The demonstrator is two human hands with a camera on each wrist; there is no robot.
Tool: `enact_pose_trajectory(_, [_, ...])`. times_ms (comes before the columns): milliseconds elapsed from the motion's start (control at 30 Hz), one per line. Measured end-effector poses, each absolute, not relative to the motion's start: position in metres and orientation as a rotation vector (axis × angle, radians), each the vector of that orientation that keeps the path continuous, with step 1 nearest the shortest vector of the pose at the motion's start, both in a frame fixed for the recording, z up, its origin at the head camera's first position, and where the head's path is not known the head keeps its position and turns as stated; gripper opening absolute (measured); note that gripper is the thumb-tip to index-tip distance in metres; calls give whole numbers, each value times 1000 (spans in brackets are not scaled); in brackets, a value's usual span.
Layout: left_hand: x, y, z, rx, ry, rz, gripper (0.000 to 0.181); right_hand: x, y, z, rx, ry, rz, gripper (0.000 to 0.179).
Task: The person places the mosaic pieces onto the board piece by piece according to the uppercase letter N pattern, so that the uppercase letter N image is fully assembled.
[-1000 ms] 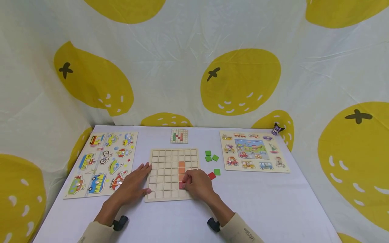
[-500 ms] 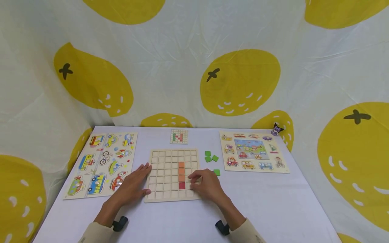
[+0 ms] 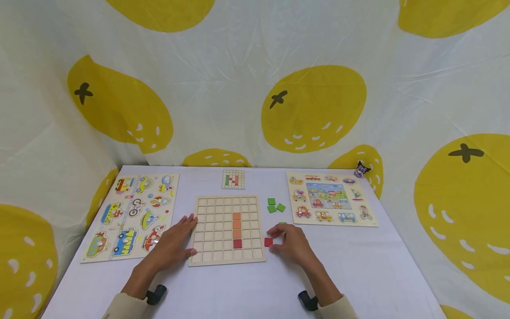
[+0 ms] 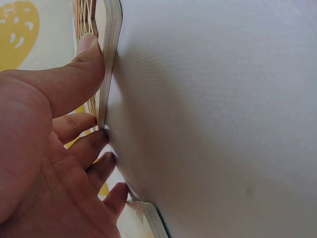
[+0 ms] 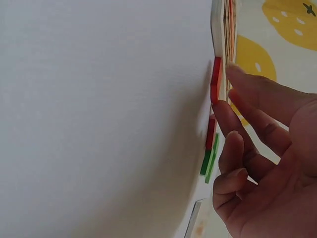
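A wooden grid board (image 3: 209, 230) lies in front of me, with a column of three orange tiles (image 3: 237, 225) above one red tile (image 3: 237, 243). My left hand (image 3: 174, 241) rests at its left edge, fingers spread; the thumb (image 4: 89, 59) is at the rim in the left wrist view. Just right of the board, my right hand (image 3: 294, 244) has thumb and index finger apart around a loose red tile (image 3: 268, 242). In the right wrist view the index fingertip meets that tile's (image 5: 216, 82) edge. Another red tile (image 5: 210, 131), hidden in the head view, lies beyond it.
Several green tiles (image 3: 272, 208) lie right of the board. A small pattern card (image 3: 233, 179) is behind it. Vehicle puzzle boards flank it, one at left (image 3: 135, 199) and one at right (image 3: 332, 217). A small purple figurine (image 3: 361, 169) stands at the back right.
My right hand has moved right, off the board, to the loose red tile beside it. The red tile under the orange column is now uncovered. My left hand has stayed in place.
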State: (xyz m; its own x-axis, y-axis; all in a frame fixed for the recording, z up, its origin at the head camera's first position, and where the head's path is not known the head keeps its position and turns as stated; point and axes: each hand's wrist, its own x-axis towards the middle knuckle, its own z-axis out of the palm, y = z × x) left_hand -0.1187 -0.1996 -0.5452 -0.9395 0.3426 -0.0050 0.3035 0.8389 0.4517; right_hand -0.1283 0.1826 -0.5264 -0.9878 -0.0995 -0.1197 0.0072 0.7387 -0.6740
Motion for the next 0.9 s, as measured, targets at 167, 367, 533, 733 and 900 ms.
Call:
enact_pose_trajectory(167, [-119,-200,-545,519,2935,694,98,-127,180,-531,-93,2819,-986,31])
enact_pose_trajectory(367, [-120,-198,-546,520,2929,687,98,-127,178,-531,-75,2846,-953,28])
enact_pose_trajectory(533, [-119,-198,-546,511,2928,693,99,-126,177,-528,-63,2829,-1013,25])
enact_pose_trajectory(733, [-119,-198,-545,515,2939,692,98,-127,169,-525,-118,2819,-1148,19])
enact_pose_trajectory(900, [-119,-198,-545,517,2936,696,97,-128,151,-524,-95,2790,-1209,17])
